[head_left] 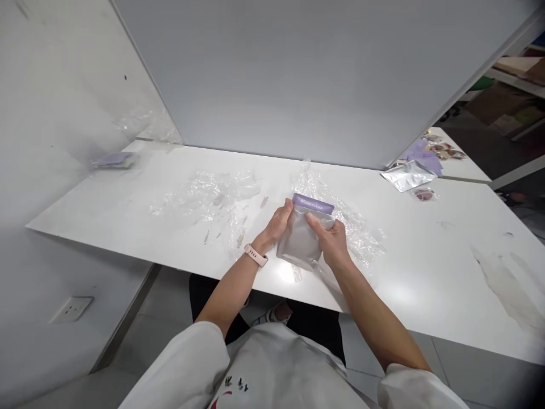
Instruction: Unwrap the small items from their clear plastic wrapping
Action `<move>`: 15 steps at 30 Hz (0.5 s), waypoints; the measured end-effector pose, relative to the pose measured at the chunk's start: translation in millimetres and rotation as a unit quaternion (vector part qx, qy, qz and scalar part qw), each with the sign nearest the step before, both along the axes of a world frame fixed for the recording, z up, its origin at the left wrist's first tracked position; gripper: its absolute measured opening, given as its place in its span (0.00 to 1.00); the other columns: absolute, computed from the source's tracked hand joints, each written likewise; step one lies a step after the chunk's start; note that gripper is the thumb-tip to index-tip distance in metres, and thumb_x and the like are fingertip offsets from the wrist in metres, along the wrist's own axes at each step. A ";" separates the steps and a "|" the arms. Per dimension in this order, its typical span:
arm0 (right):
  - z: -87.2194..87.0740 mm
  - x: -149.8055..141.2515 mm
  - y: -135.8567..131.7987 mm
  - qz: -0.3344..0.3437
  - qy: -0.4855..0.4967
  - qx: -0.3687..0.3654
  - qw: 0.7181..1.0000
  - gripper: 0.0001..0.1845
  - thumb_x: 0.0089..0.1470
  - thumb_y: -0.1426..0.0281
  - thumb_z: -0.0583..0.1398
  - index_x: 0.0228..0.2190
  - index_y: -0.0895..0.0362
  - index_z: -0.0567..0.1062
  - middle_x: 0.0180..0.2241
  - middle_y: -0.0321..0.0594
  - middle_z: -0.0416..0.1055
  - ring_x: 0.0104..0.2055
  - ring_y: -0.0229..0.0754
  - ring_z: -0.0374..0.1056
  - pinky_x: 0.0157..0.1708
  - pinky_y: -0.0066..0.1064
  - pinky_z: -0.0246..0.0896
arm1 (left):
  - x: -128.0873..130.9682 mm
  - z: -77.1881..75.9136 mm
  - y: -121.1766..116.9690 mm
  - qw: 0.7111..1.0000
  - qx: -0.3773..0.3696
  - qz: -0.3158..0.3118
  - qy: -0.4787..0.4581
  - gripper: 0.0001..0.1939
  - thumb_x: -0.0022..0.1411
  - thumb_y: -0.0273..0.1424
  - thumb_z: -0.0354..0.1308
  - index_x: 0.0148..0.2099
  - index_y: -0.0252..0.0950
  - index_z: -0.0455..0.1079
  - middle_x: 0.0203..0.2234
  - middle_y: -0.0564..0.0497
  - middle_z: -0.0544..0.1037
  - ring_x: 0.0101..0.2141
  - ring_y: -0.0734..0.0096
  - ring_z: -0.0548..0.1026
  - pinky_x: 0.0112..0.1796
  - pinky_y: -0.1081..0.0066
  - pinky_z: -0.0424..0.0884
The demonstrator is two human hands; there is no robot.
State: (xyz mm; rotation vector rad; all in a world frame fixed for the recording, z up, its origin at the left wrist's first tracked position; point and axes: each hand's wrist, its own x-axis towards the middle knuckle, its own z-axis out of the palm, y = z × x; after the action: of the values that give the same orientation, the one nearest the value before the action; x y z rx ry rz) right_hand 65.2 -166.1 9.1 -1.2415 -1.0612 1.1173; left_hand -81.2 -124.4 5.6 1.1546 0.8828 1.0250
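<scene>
A silvery-grey flat pouch is held over the front part of the white table, its upper end tilted away from me. Out of its top edge sticks a purple strip with white lettering, which looks like the end of a packet; the rest of it is hidden. My left hand is closed on the pouch's upper left edge, thumb at the purple strip's corner. On the right side, my right hand grips the pouch, with its thumb lying across the front. Fingers behind the pouch are hidden.
Crumpled clear plastic bags lie left of the hands, and more clear plastic lies behind and to the right. Farther right are a silver pouch, purple packets and a small wrapped item. A grey partition closes the back.
</scene>
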 end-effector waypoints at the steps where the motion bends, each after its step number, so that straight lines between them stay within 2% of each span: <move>1: -0.8 -0.3 -1.5 -0.013 0.009 -0.004 1.000 0.22 0.44 0.50 0.70 0.26 0.57 0.77 0.23 0.36 0.72 0.26 0.41 0.70 0.25 0.32 0.66 | 0.9 -0.9 0.5 1.000 0.007 0.009 0.001 0.37 0.59 0.66 0.45 0.23 0.35 0.65 0.18 0.52 0.69 0.21 0.75 0.66 0.24 0.72 0.63; 4: 1.1 8.6 -7.4 -0.048 0.034 0.015 0.998 0.23 0.44 0.51 0.70 0.20 0.57 0.73 0.19 0.34 0.68 0.23 0.39 0.67 0.22 0.31 0.63 | -0.7 -5.7 6.5 0.998 0.012 0.066 -0.010 0.36 0.62 0.64 0.44 0.26 0.35 0.68 0.17 0.53 0.67 0.18 0.77 0.62 0.20 0.74 0.56; 5: 4.6 17.4 -9.0 -0.073 0.048 0.034 0.996 0.23 0.43 0.51 0.70 0.20 0.57 0.74 0.20 0.34 0.69 0.24 0.39 0.67 0.23 0.32 0.64 | -2.9 -7.4 9.6 0.994 0.005 0.106 -0.014 0.34 0.64 0.61 0.46 0.26 0.36 0.67 0.16 0.55 0.64 0.17 0.78 0.59 0.19 0.74 0.53; 7: 15.7 47.1 -9.2 -0.165 0.079 0.087 0.979 0.21 0.42 0.52 0.71 0.25 0.57 0.76 0.25 0.37 0.73 0.28 0.40 0.70 0.27 0.34 0.69 | -9.1 -9.7 15.9 0.972 -0.004 0.232 -0.016 0.27 0.65 0.52 0.54 0.23 0.37 0.61 0.15 0.59 0.56 0.17 0.81 0.53 0.19 0.75 0.49; 9: 27.8 93.3 -3.5 -0.286 0.084 0.137 0.945 0.20 0.42 0.54 0.71 0.30 0.58 0.78 0.33 0.41 0.76 0.33 0.41 0.73 0.34 0.36 0.72 | -16.0 -9.4 21.0 0.924 0.014 0.382 -0.009 0.26 0.63 0.39 0.59 0.21 0.38 0.50 0.17 0.61 0.49 0.18 0.82 0.49 0.20 0.76 0.48; 11: 34.4 151.2 8.9 -0.348 0.012 0.159 0.924 0.21 0.49 0.57 0.68 0.39 0.59 0.80 0.46 0.49 0.76 0.45 0.44 0.75 0.43 0.38 0.73 | -21.5 -6.8 23.5 0.864 0.061 0.499 0.019 0.25 0.59 0.28 0.60 0.23 0.38 0.43 0.19 0.60 0.46 0.20 0.81 0.48 0.22 0.76 0.49; 13: 30.6 211.5 25.7 -0.389 -0.067 0.121 0.911 0.23 0.53 0.63 0.66 0.49 0.61 0.77 0.55 0.54 0.71 0.52 0.45 0.73 0.46 0.37 0.71 | -24.4 -3.6 23.0 0.812 0.115 0.568 0.068 0.20 0.54 0.18 0.57 0.25 0.38 0.47 0.21 0.60 0.50 0.21 0.80 0.53 0.24 0.77 0.53; 15: 16.6 264.2 42.2 -0.439 -0.109 0.058 0.890 0.28 0.52 0.73 0.66 0.55 0.64 0.73 0.56 0.58 0.70 0.52 0.44 0.73 0.45 0.35 0.70 | -24.8 -2.0 20.7 0.780 0.175 0.584 0.141 0.14 0.49 0.13 0.52 0.30 0.38 0.58 0.28 0.57 0.63 0.28 0.77 0.64 0.29 0.75 0.61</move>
State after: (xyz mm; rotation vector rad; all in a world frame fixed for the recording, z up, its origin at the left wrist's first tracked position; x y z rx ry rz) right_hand 329.4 -123.9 25.7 -1.5349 -0.5751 0.2135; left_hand -106.1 -103.6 3.6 1.0160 1.8033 2.1245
